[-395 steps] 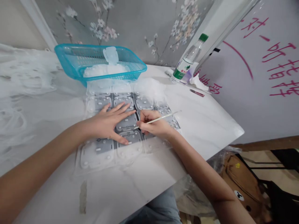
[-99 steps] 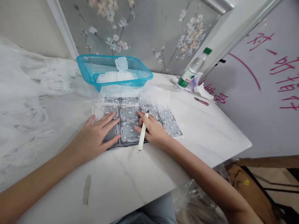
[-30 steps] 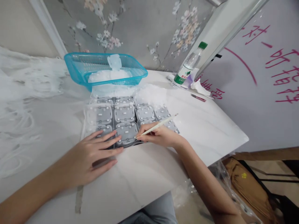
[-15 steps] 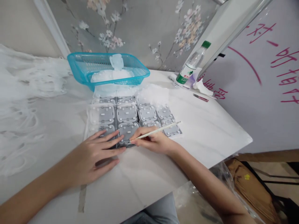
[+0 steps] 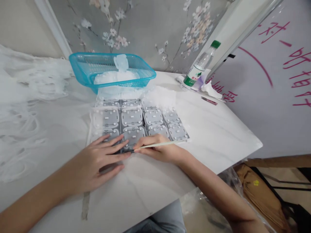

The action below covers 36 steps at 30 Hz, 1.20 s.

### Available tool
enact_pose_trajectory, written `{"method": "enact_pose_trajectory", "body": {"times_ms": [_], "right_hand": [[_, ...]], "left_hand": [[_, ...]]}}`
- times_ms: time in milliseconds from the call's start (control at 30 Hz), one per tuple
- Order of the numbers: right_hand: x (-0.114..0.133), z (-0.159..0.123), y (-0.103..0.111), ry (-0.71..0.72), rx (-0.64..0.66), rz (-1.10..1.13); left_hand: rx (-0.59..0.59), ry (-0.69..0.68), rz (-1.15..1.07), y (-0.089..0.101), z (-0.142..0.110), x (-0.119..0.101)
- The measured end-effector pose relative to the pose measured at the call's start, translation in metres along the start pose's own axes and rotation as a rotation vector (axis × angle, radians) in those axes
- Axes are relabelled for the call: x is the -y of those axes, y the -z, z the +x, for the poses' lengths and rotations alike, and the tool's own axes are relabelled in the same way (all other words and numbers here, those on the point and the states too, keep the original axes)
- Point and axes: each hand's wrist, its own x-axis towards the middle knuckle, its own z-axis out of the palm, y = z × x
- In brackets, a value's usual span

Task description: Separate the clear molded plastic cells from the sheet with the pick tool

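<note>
A grey mould tray with several rounded square cells and small white pegs lies on the white table. My left hand rests flat across its front left part, fingers spread. Between the thumb and fingers of my right hand is a thin pale stick. Its tip meets the front edge of a near cell, just right of my left fingertips. Whether the stick is a brush or a plain rod, I cannot tell. White translucent sheet material covers the tray's back cells.
Behind the tray stands a blue plastic basket holding white translucent pieces. A water bottle with a green cap, crumpled tissue and a small red-handled tool are at the back right. Stringy white scraps spread over the left side.
My right hand has shifted slightly left and down along the cell's front edge. The stick's rear end has dropped, so it lies flatter. My left hand has stayed in place.
</note>
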Motion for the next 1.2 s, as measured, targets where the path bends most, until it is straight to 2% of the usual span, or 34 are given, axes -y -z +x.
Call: {"method": "enact_pose_trajectory", "body": {"times_ms": [100,200,333,467,533,600,700,833,1033,1200], "right_hand": [[0.005,-0.005,0.012,-0.039,0.036,-0.018],[0.007,-0.009,0.022,-0.089,0.019,-0.014],[0.006,-0.008,0.022,-0.104,-0.008,-0.016],[0.008,-0.005,0.019,-0.103,-0.243,0.070],[0.010,-0.002,0.017,-0.057,-0.363,0.060],[0.012,0.001,0.014,0.004,-0.423,0.028],[0.016,0.008,0.008,0.054,-0.412,0.017],[0.024,0.016,0.001,0.066,-0.358,0.030],[0.035,0.033,-0.015,0.081,-0.275,0.132],[0.025,0.043,-0.038,0.003,-0.269,0.406]], "left_hand": [[0.027,-0.010,-0.009,0.000,-0.001,0.000],[0.020,0.021,-0.034,0.000,-0.001,-0.003],[0.058,0.009,-0.066,0.001,0.000,-0.002],[0.048,-0.013,-0.153,0.007,-0.003,0.014],[0.001,0.013,-0.159,0.012,-0.006,0.026],[0.017,0.054,-0.112,0.019,-0.009,0.037],[0.139,0.121,-0.065,0.027,-0.012,0.045],[0.227,0.184,-0.054,0.025,-0.011,0.037],[0.151,0.232,-0.023,0.007,-0.006,0.018],[0.072,0.294,-0.024,-0.001,-0.004,0.013]]}}
